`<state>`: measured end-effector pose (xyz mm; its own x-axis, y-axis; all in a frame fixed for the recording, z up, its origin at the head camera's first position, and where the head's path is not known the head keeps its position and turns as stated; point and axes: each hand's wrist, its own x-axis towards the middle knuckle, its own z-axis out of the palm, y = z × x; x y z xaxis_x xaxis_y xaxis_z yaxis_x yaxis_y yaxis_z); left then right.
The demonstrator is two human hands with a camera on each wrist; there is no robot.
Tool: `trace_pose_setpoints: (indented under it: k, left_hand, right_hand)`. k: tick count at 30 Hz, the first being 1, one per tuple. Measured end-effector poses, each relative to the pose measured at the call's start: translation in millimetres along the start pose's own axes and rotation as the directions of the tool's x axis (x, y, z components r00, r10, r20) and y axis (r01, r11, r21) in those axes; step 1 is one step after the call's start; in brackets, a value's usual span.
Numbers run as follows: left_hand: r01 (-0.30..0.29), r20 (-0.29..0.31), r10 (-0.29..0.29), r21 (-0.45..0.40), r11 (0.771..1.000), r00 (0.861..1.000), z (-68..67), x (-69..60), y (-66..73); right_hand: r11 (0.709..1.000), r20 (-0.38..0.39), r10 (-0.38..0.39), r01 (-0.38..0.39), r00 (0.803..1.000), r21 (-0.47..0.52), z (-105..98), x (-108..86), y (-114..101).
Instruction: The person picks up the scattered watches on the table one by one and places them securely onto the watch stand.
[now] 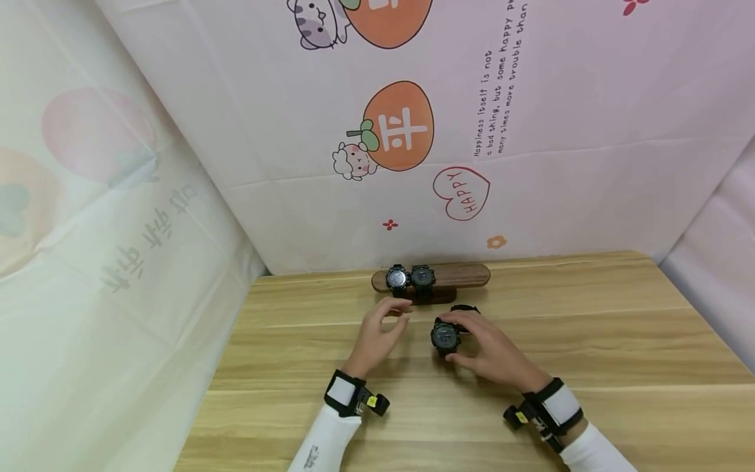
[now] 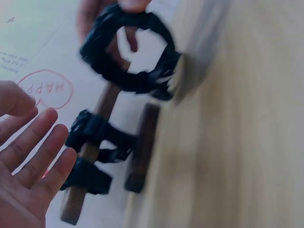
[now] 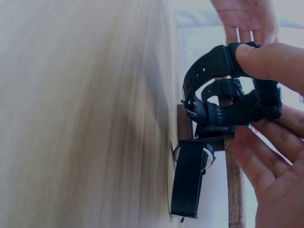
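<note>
My right hand pinches a black wristwatch between thumb and fingers, its dial facing up. In the right wrist view the strap of the held watch is closed into a loop above the tabletop. My left hand holds nothing; its fingers are relaxed, just in front of a wooden watch stand. Two more black watches, one with a lighter dial and one with a dark dial, sit side by side around the bar's left part. Another black-strapped watch lies on the table, partly hidden behind my right hand in the head view.
The light wood table meets a white printed cloth behind the stand. More white cloth hangs along the left side. Each wrist wears a strapped-on camera, such as the left one.
</note>
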<state>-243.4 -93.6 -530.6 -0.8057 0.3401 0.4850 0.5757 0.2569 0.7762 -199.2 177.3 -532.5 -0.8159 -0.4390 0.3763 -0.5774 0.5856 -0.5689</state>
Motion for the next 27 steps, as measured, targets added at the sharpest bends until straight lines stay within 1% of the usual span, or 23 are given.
trace_pose_setpoints:
  k: [3,6,12,17,19,22,25,27]
  left_hand:
    - [-0.032,-0.057,0.033,0.018,0.999,0.998,-9.5,6.2,-2.1]
    - [-0.048,-0.095,0.051,0.039,0.998,0.994,-16.5,11.3,-4.1]
    - [-0.013,-0.151,0.023,0.068,0.998,0.988,-28.1,19.2,-9.0]
    - [-0.024,-0.193,0.052,0.142,0.990,0.980,-36.8,25.8,-17.5]
    - [-0.023,-0.198,0.058,0.175,0.984,0.978,-39.9,28.1,-22.1]
    - [-0.010,-0.189,0.053,0.225,0.974,0.981,-44.0,31.4,-29.4]
    - [0.014,-0.161,0.028,0.256,0.967,0.987,-47.1,34.6,-35.4]
    - [0.036,-0.138,-0.001,0.256,0.966,0.990,-48.7,36.4,-38.7]
  right_hand:
    - [1.000,0.005,0.003,-0.003,1.000,0.001,0,0.3,0]
    - [1.000,0.007,0.005,-0.005,1.000,-0.002,1,0.1,1]
    - [1.000,0.012,0.010,-0.010,1.000,-0.003,1,-0.3,2]
    - [1.000,0.013,0.013,-0.013,1.000,-0.002,0,-0.7,2]
    - [1.000,0.015,0.015,-0.015,1.000,0.000,0,-0.7,2]
    - [1.000,0.013,0.015,-0.015,1.000,-0.003,0,-0.7,2]
    - [1.000,0.009,0.013,-0.012,1.000,-0.007,0,-0.7,2]
    - [1.000,0.007,0.010,-0.010,1.000,-0.010,0,-1.0,1]
